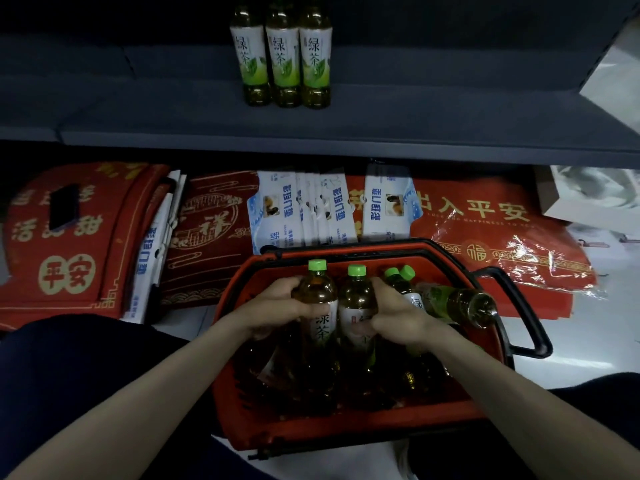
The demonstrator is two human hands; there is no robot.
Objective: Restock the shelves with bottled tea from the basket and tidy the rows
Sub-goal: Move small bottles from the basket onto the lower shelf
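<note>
The left bottle and right bottle, smooth amber plastic with green caps, stand upright between the hands in the red plastic basket. The left hand curls round the left bottle and the right hand round the right bottle, both forearms stretched forward. Beyond the hands, three shelved bottles stand on the grey shelf.

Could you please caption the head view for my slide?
Left hand and right hand each grip a tea bottle in the red basket, below a shelf holding three bottles.

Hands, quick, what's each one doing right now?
Left hand: holds the leftmost tea bottle.
Right hand: holds the neighbouring tea bottle.
</note>
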